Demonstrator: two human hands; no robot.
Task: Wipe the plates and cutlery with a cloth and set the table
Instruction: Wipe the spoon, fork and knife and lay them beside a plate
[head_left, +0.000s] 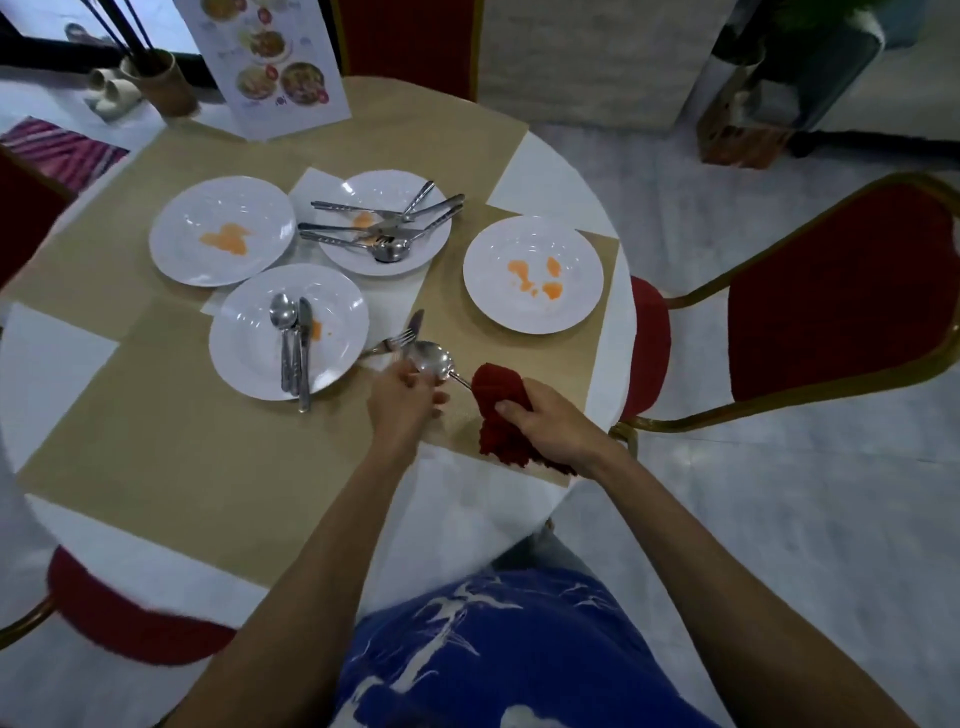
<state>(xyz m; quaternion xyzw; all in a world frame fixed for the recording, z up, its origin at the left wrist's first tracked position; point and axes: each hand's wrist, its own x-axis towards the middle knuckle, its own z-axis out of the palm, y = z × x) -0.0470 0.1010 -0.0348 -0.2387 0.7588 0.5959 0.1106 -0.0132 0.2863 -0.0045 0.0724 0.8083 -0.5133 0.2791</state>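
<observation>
Round white-clothed worktop (57, 364), near edge. Our left hand (402, 402) pinches the shiny steel spoon (435, 358) by its bowl, above the beige mat (582, 374). Our right hand (550, 423) curls tight round the crumpled red cloth (496, 410), wrapped on the spoon's handle. We should squeeze, draw outward, then swap ends.

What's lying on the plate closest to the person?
On the plate: a spoon and a knife side by side. An orange smear shows beside the knife; any part beneath it is hidden.

A round table (545, 176) in white cloth stands on a pale marbled floor (779, 519), red gold-framed chairs (831, 301) around it.
</observation>
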